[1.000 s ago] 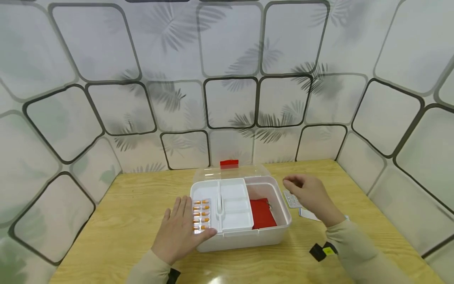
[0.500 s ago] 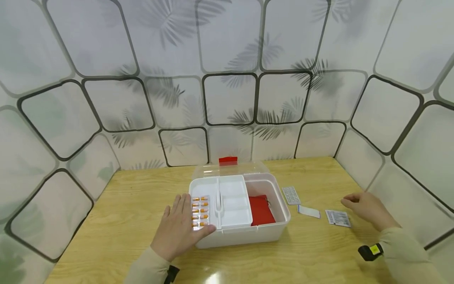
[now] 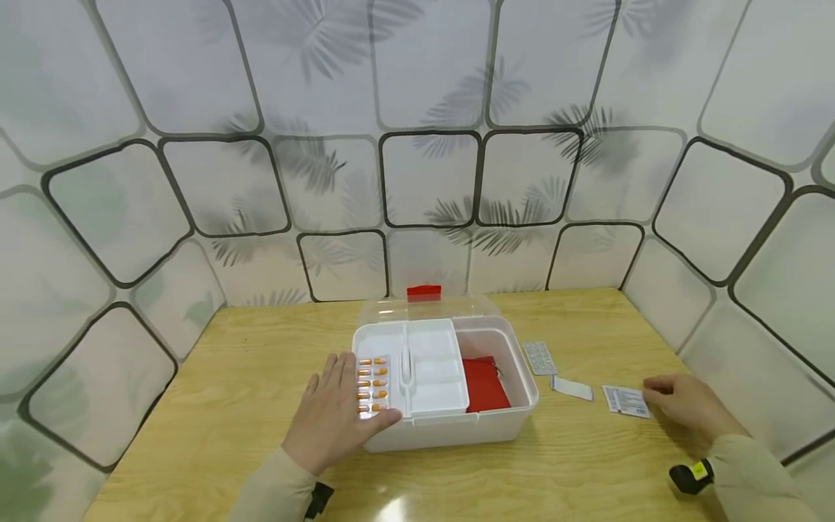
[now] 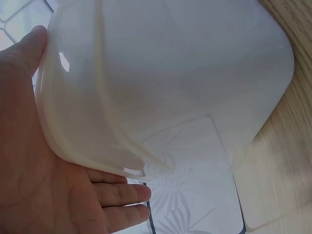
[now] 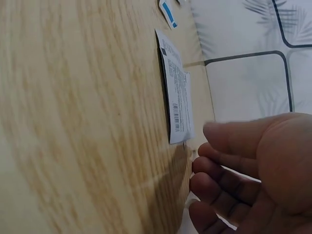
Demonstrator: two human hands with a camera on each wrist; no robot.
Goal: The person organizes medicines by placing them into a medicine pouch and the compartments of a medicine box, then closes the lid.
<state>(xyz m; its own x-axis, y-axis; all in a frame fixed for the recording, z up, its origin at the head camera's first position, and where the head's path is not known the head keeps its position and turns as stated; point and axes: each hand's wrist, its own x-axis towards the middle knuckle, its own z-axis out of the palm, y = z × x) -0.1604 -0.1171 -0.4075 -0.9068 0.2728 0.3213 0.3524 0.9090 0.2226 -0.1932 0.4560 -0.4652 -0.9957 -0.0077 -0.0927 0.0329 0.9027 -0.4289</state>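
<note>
Okay, I'm seeing the sachet [image 3: 626, 401] just left of the right hand [image 3: 688, 402], long axis roughly toward its loosely curled, empty fingers [image 5: 207, 187].

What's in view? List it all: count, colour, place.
Table: 1, yellowish wood, foreground
Walls: 3, pale patterned, around table
Box: 1, white, on table
Lid: 1, clear, open at box's back
Latch: 1, red, on lid
Tray: 1, white, in box's left part
Capsule pack: 1, orange-and-white, in tray's left part
Pouch: 1, red, in box's right part
Tablet pack: 1, whitish, right of box
Strip: 1, white-and-blue, near tablet pack
Sachet: 1, white, right of strip
Wrist devices: 2, mostly black, by sleeves
Sleeves: 2, beige, lower edge
Left hand: 1, bare, at box's left
Right hand: 1, bare, beside sachet
</note>
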